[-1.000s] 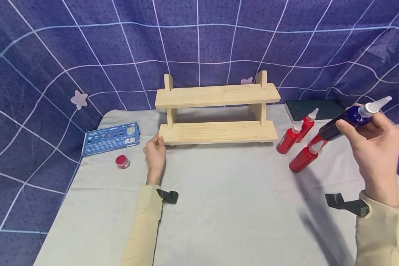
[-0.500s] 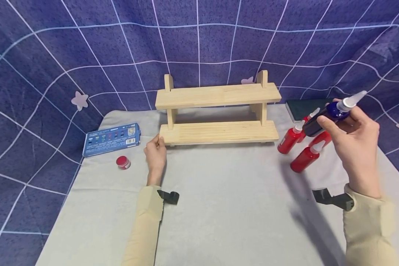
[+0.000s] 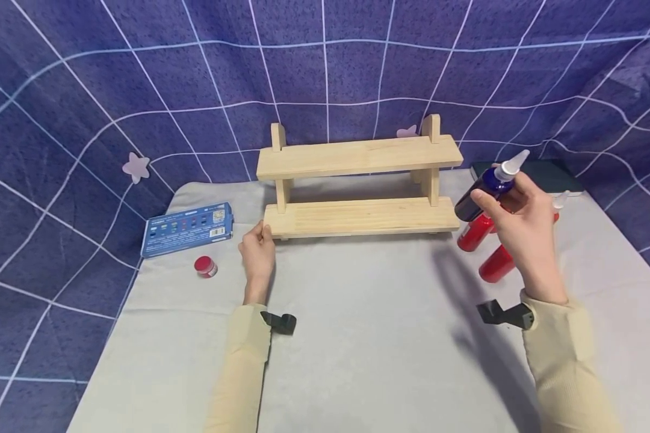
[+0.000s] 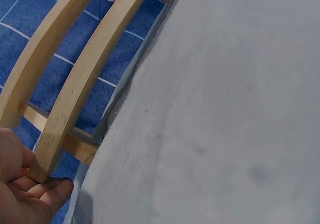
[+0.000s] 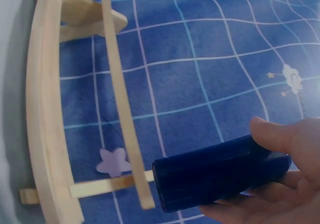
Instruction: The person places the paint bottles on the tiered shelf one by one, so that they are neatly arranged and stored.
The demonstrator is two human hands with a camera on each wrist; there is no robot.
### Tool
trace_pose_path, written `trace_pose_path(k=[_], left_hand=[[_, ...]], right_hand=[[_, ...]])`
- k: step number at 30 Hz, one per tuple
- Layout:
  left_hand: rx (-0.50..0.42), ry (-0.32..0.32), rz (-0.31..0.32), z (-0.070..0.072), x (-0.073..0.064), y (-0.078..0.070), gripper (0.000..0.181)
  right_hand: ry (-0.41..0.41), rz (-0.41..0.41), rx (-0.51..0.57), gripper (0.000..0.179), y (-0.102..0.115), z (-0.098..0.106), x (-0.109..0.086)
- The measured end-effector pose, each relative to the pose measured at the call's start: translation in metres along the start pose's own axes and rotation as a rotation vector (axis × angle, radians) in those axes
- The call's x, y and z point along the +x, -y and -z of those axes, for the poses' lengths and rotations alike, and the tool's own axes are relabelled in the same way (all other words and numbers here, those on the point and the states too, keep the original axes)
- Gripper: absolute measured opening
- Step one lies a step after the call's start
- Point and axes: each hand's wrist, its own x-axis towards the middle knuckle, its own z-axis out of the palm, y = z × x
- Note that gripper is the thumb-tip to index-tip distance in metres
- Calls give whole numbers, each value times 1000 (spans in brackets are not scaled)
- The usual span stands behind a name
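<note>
A two-tier wooden shelf [image 3: 363,216] stands at the back of the table. My left hand [image 3: 259,252] grips the left end of its lower board, thumb and fingers around the board end in the left wrist view. My right hand [image 3: 531,240] holds a dark blue squeeze bottle [image 3: 473,201] with a white pointed nozzle. The bottle tilts in the air just off the shelf's right end, its base toward the shelf. In the right wrist view the blue bottle [image 5: 215,174] lies between thumb and fingers. Red squeeze bottles [image 3: 496,264] stand below and behind this hand, partly hidden.
To the left lie a blue printed box [image 3: 186,230] and a small red-lidded jar [image 3: 206,266]. A dark green book [image 3: 560,175] lies at the back right. Behind the table hangs a blue gridded curtain [image 3: 352,72]. Pale cloth [image 3: 368,325] covers the table.
My right hand has carried the blue bottle leftward, from the far right to beside the shelf's right end, passing over the red bottles. My left hand keeps its grip on the shelf.
</note>
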Motion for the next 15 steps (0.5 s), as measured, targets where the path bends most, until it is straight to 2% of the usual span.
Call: trace_pose_path(k=[8, 15], left_hand=[[7, -11, -6, 1, -1, -1, 34], [35, -23, -18, 1, 0, 1, 31]], right_hand=[[31, -15, 14, 44, -13, -25, 6], [61, -73, -62, 44, -27, -43, 10]])
